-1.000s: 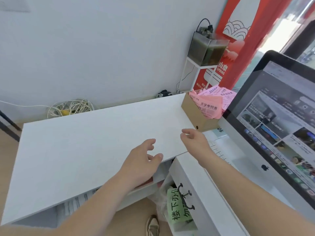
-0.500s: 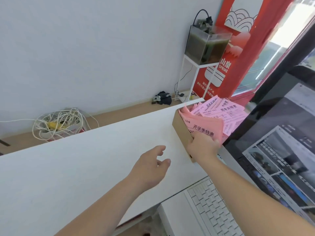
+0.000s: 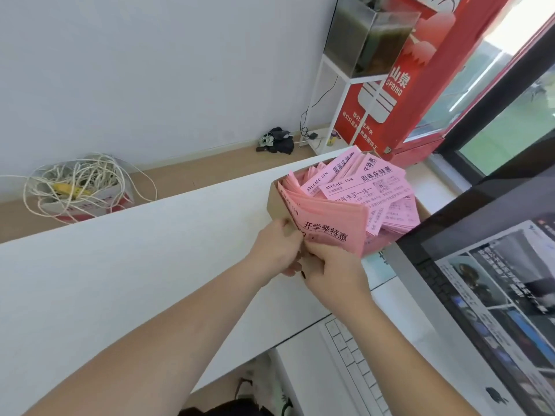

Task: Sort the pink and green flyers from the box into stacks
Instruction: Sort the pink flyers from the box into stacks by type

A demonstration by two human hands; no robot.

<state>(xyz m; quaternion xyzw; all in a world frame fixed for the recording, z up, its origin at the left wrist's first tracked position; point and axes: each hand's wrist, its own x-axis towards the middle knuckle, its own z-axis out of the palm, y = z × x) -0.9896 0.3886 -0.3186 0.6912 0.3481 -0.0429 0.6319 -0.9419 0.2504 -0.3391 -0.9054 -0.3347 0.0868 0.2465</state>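
Both hands had come together at the box since half a second before, when the left one hovered open over the worktop and only the right one touched the flyers. On the floor beyond the worktop's far left edge lay a tangled coil of pale cable [image 3: 81, 187]. The white worktop [image 3: 120, 265] ran across the view from the near left to the far right. Towards its right end the left hand [image 3: 276, 250] had its fingers [image 3: 289, 269] curled and its thumb pressed on the near left corner of a bundle of pink flyers [image 3: 330, 226], pinching it. The brown cardboard box [image 3: 274, 202] stood at the worktop's right edge, close to the far right corner. The bundle stood tilted in the near end of the box, leaning over its near wall. Behind it loose pink flyers [image 3: 372, 187], printed with black characters, lay fanned and piled in the box. The right hand [image 3: 333, 268], touching the left, gripped the bundle's lower edge with its fingers clenched round it. On the floor behind the box stood a murky fish tank [image 3: 366, 37] on a white stand, beside a red banner [image 3: 402, 94]. Below the worktop's right edge lay a white keyboard [image 3: 357, 364], and a monitor [image 3: 495, 295] with a lit screen filled the right side.
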